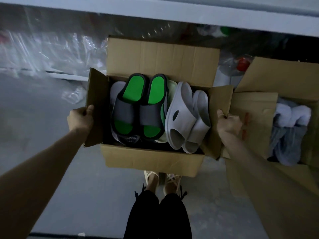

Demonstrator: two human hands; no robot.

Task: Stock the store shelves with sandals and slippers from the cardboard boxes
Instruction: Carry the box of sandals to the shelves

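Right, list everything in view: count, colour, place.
cardboard box: one, brown, open, centre
black-and-green slides: one pair, on top inside it, left
grey slides: one pair, light grey, inside it, right
second cardboard box: one, brown, open, far right
fluffy slippers: several, white and grey, inside second box
plastic bags: many, clear, upper left
shelf edge: one, white, along top
feet: two, beige sandals, below the box
left hand: one, grips box's left flap
right hand: one, grips box's right flap

**Plastic wrap litters grey floor**

Crumpled clear plastic bags (51,49) lie heaped at upper left on the grey concrete floor (96,195). More clear wrapping (226,61) sits at right, a blurred red object (243,63) among it. Black trousers (155,216) show below.
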